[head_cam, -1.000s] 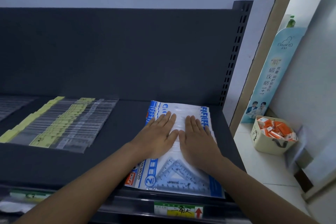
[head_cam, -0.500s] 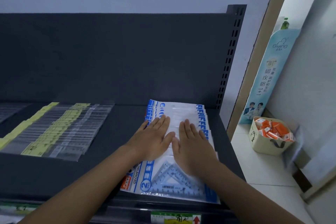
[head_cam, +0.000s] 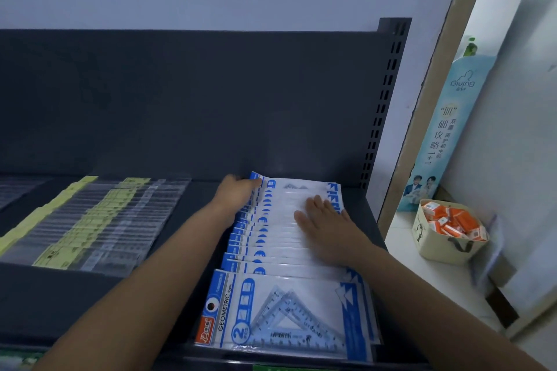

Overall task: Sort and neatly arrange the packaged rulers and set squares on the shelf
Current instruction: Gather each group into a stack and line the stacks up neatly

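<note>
Left hand (head_cam: 238,194) grips the far-left edge of the overlapped blue-and-white plastic set-square packs (head_cam: 280,307) beneath the right hand (head_cam: 327,224), which lies flat with fingers straight

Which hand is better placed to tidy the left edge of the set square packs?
Left. The left hand sits against the far left corner of the set square packs, though it is blurred. The right hand lies flat on top, toward their right side, likely steadying them.

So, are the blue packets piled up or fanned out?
Fanned out: the blue packets overlap like shingles, each left edge showing.
</note>
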{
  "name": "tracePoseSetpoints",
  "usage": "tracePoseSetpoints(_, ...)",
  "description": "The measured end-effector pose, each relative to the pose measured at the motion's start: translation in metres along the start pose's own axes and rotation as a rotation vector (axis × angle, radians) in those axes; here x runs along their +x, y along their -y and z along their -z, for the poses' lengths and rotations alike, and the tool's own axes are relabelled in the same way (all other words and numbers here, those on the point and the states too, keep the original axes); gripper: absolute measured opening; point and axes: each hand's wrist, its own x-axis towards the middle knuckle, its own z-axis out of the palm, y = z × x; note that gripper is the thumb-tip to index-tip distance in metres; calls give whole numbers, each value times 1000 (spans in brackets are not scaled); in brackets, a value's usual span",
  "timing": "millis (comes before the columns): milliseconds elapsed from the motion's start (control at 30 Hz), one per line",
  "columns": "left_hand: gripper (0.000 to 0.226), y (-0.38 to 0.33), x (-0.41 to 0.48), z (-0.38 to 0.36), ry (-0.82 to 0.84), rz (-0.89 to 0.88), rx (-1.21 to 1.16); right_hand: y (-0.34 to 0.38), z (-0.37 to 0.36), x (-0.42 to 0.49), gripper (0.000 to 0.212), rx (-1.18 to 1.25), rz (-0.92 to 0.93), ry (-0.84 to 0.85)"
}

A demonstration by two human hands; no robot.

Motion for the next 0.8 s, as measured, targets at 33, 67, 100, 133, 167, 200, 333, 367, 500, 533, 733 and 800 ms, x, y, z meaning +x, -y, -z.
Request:
tracePoseSetpoints(33,33,-1,6,3,20,29,-27,-1,2,1,62,152,-30,-109)
tracePoseSetpoints(67,32,-3,9,5,36,42,-6,-3,6,3,62,321,-91,-246)
tracePoseSetpoints(100,32,-5,12,6,50,49,30,-8,11,7,62,461,-162,-369)
tracePoseSetpoints(133,30,-6,13,5,63,47,71,-13,17,11,63,551,-241,-425)
tracePoseSetpoints(167,26,-7,16,5,68,38,107,-18,23,17,63,616,-317,-419)
tracePoseSetpoints(200,23,-8,17,6,72,31,142,-23,28,24,60,677,-377,-385)
tracePoseSetpoints(333,6,-4,21,8,112,43,87,-33,39,46,34,1061,-481,-284)
tracePoseSetpoints(367,2,-2,20,9,122,46,38,-33,41,49,28,1117,-511,-272)
tracePoseSetpoints(500,16,6,16,13,165,13,-98,-37,45,52,20,1164,-570,-250)
tracePoseSetpoints(533,18,7,15,14,167,2,-125,-37,45,52,20,1162,-565,-235)
tracePoseSetpoints(733,21,9,17,11,171,-34,-135,-33,42,54,20,1078,-492,-262)
tracePoseSetpoints(800,19,8,17,11,136,-43,-96,-34,38,54,20,1078,-447,-295)
